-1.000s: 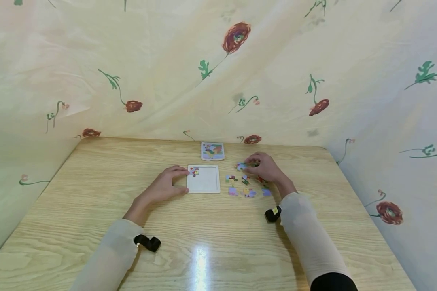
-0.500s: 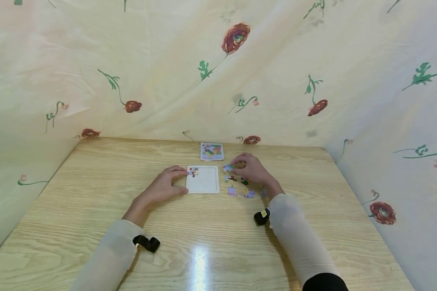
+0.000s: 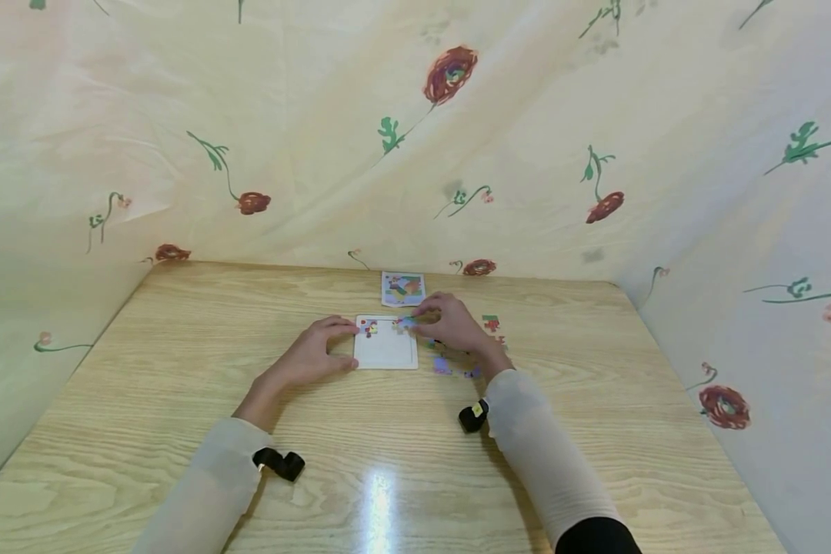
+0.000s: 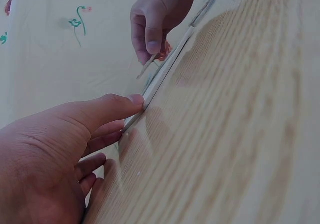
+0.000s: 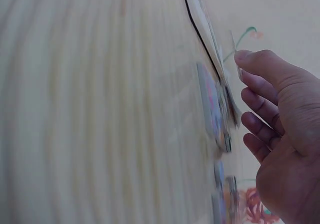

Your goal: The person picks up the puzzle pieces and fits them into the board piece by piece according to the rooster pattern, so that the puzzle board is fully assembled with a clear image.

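Note:
A white puzzle tray [image 3: 388, 352] lies on the table, with a colourful puzzle piece [image 3: 370, 328] in its upper left corner. At its left edge, my left hand [image 3: 312, 354] rests with thumb and fingertips touching the rim, spread wide apart. My right hand [image 3: 453, 325] pinches a blue-and-green jigsaw piece [image 3: 405, 323] above the tray's upper right part. In the left wrist view, this jigsaw piece [image 4: 146, 67] is seen edge-on, tilted and slightly above the tray. The right wrist view shows thumb and index finger on it, the other fingers loosely bent.
Loose puzzle pieces [image 3: 442, 365] lie right of the tray, several partly hidden beneath the right hand and forearm. A red-and-green piece [image 3: 491, 323] lies farther right. Behind the tray is a picture card [image 3: 403, 289]. A flowered cloth [image 3: 318, 154] hangs along the table's back edge.
My right hand has moved left with the jigsaw piece, from the loose pieces to over the tray's upper right. The left hand has stayed at the tray's edge.

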Available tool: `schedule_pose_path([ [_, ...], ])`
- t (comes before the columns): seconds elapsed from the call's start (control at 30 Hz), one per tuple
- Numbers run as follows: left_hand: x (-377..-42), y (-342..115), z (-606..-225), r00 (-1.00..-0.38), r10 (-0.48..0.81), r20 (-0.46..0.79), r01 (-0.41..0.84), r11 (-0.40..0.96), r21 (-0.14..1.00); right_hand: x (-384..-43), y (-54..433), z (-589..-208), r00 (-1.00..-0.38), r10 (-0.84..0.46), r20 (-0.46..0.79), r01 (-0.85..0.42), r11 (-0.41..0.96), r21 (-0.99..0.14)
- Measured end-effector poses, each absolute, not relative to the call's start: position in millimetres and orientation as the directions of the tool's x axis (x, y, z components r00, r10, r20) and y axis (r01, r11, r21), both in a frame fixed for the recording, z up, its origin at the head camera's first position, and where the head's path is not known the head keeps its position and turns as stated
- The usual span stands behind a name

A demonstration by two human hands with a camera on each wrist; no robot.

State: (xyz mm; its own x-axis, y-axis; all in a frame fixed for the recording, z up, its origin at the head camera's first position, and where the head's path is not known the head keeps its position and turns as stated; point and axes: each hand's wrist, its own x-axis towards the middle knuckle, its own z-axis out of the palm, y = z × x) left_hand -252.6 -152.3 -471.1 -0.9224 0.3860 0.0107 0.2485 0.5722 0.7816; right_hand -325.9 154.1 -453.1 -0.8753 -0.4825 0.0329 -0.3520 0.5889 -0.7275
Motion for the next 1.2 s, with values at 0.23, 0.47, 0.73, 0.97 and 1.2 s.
schedule_pose_path([
  [0.23, -250.8, -152.1, -469.9, -0.926, 0.377, -0.013, 0.225, 0.579, 0.784, -321.8, 137.8, -451.8, -0.877, -0.479, 0.031, -0.344, 0.583, -0.736],
  [0.47, -249.5, -152.2, -469.5, -0.924, 0.383, -0.008, 0.231, 0.575, 0.785, -324.5, 128.1, -455.5, -0.873, -0.484, 0.058, -0.376, 0.592, -0.713],
  [0.73, -251.9, -153.0, -471.2, -0.923, 0.385, 0.016, 0.258, 0.587, 0.768, -327.0, 117.0, -459.2, -0.858, -0.502, 0.107, -0.437, 0.605, -0.666],
  [0.97, -251.4, -153.1, -471.0, -0.921, 0.389, 0.028, 0.273, 0.591, 0.759, -325.3, 113.0, -459.4, -0.867, -0.492, 0.078, -0.407, 0.611, -0.679],
  [1.2, -252.3, -152.0, -469.7, -0.92, 0.391, 0.028, 0.273, 0.587, 0.762, -327.7, 112.0, -460.5, -0.875, -0.479, 0.07, -0.396, 0.625, -0.672],
])
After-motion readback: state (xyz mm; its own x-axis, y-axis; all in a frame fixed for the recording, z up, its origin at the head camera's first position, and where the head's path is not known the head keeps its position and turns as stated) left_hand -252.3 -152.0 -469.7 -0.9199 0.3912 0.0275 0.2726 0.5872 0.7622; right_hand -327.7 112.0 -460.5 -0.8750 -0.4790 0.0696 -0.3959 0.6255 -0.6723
